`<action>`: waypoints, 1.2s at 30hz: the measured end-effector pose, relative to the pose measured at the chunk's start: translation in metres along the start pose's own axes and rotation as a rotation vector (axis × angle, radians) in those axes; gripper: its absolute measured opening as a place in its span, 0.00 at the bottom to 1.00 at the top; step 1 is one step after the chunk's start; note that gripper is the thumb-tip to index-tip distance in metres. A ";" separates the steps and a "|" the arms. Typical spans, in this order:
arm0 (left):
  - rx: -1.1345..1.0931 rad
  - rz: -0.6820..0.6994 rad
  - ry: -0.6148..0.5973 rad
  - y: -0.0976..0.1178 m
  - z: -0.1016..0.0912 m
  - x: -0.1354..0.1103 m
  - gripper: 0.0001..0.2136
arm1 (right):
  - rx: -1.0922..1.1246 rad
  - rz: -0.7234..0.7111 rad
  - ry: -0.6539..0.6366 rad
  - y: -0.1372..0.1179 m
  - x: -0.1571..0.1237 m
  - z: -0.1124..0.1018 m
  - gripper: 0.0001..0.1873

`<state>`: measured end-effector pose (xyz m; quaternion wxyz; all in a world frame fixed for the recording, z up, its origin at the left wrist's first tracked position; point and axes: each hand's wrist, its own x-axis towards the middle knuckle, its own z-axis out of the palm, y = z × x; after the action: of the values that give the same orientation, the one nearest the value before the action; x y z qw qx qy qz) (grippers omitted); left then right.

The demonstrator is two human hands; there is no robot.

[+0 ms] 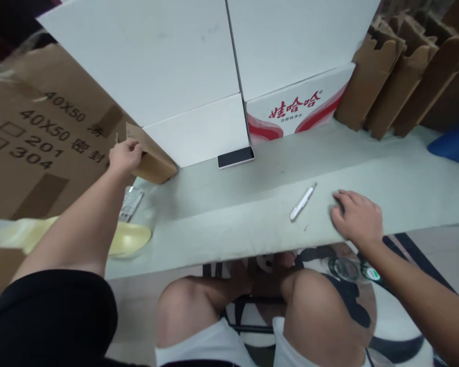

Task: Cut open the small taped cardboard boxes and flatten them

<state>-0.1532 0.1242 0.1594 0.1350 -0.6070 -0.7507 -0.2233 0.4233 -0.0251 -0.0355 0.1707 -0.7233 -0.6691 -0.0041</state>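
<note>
My left hand (125, 155) is closed on the upper edge of a small brown cardboard box (156, 165), which stands at the table's left side against the white panels. The fingertips are partly hidden behind the cardboard. On the right, my right hand (357, 216) rests on the pale green table (222, 214) with its fingers loosely bent and nothing in it. Just left of that hand lies a white pen-like cutter (303, 202) with a thin tip. A phone (236, 157) with a dark screen lies flat at the foot of the white panels.
White boxes (156, 61) wall off the back, one bearing red lettering (294, 109). Folded brown cartons (398, 81) lean at the back right, near a blue object (453, 142). A large printed carton (42, 132) stands left, above a yellow item (130, 239) and a clear packet (130, 203).
</note>
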 end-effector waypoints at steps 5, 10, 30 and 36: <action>-0.006 -0.047 0.013 0.050 -0.037 -0.091 0.16 | 0.022 -0.003 0.035 0.001 -0.002 -0.006 0.20; -0.098 0.299 -0.007 0.101 -0.068 -0.185 0.16 | 0.114 -0.014 -0.020 0.005 -0.011 -0.016 0.16; -0.947 0.250 -0.424 0.145 0.045 -0.159 0.33 | 1.101 -0.266 0.358 -0.161 -0.022 -0.048 0.17; -0.898 0.276 -0.361 0.162 0.067 -0.193 0.32 | 1.189 -0.444 0.217 -0.165 -0.024 -0.034 0.24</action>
<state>0.0529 0.0203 0.0377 -0.2434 -0.7278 -0.5045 -0.3957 0.2680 -0.0493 0.0306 0.6044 -0.3450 -0.6697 0.2592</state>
